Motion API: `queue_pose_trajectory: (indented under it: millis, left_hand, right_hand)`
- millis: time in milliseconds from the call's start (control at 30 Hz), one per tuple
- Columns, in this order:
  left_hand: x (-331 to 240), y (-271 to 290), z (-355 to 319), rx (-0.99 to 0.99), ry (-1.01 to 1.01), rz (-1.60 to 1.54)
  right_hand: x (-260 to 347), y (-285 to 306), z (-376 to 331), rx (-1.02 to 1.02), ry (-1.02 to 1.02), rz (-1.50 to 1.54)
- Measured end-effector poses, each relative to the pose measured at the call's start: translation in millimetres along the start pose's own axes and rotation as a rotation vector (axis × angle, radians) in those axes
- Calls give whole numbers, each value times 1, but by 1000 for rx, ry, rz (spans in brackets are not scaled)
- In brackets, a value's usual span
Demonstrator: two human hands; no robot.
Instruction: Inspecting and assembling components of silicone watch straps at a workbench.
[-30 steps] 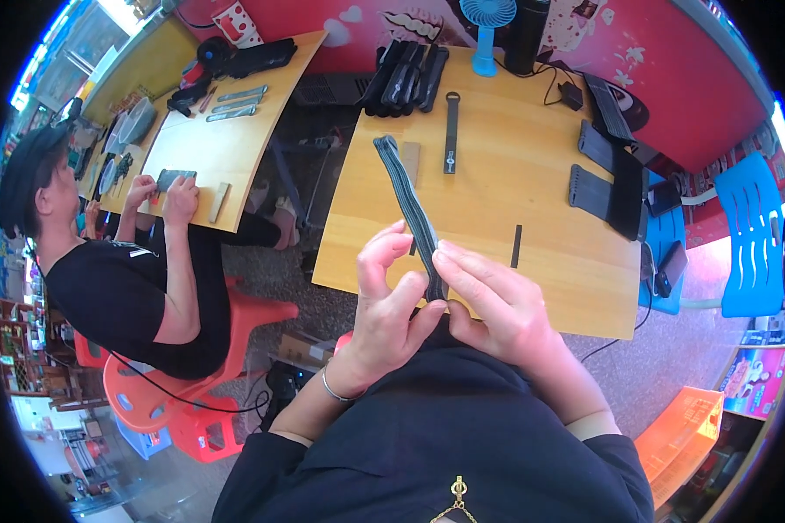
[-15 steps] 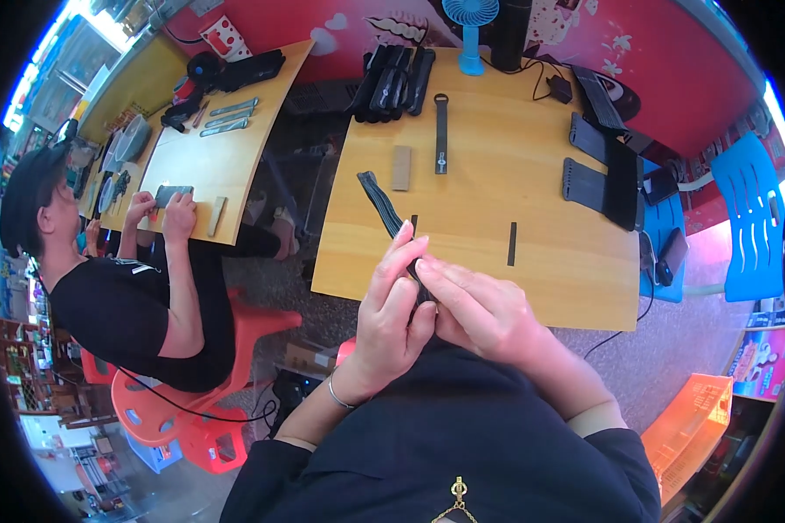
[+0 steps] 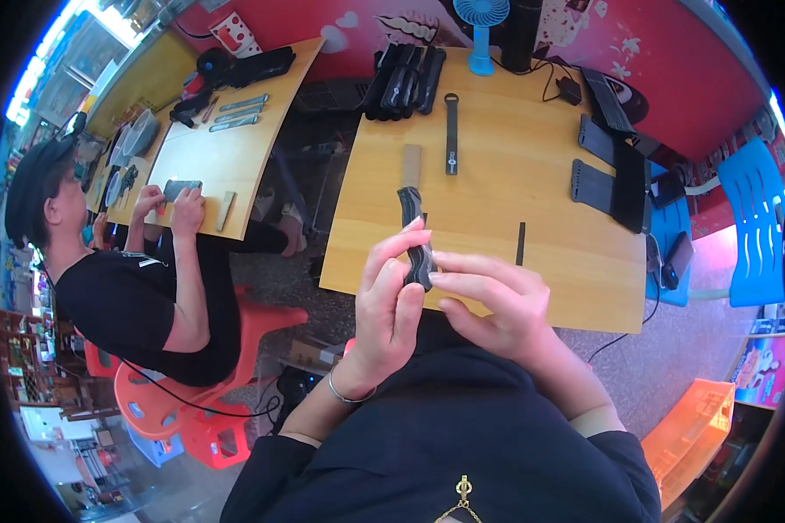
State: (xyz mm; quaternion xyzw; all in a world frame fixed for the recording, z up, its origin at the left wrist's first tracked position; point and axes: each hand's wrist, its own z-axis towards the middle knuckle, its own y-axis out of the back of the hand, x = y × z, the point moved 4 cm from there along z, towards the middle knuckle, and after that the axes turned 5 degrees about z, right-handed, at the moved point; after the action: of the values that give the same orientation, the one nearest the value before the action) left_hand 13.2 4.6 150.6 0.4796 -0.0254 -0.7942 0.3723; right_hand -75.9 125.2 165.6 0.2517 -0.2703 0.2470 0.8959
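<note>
My left hand point(image 3: 387, 296) is closed around a bundle of black straps point(image 3: 419, 261), held above the table's near edge. The bundle is long, dark and lightly striped, and its far end reaches up toward a flat brown strip point(image 3: 412, 164). My right hand point(image 3: 497, 301) is beside the bundle's near end with its fingers stretched out, the fingertips at or close to its side. Farther off on the table lies a single black strap point(image 3: 452, 135) with a ring at its far end. Part of the bundle is hidden behind my left fingers.
A pile of black packs point(image 3: 406, 83) lies at the table's point(image 3: 488, 192) back left, near a blue fan point(image 3: 481, 39). Dark flat cases point(image 3: 595, 183) lie at the right edge by a blue chair point(image 3: 750, 222). On the left, a co-worker point(image 3: 122, 288) handles a dark piece at another table.
The bundle has swung more upright, and more of it shows between my hands. My right hand has loosened and drawn back to the right, its fingers straighter.
</note>
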Motion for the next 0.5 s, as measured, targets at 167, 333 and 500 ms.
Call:
queue_pose_trajectory:
  millis: [167,333,500]
  left_hand:
    - [-3,0,-2,-33,-49,61]
    - [-1,0,-3,-51,-65,80]
    - [1,-1,-5,-64,-84,189]
  right_hand:
    - [2,-6,1,-64,-10,-33]
    - [5,-7,4,-87,6,-76]
    - [4,-11,-1,-56,130,-202]
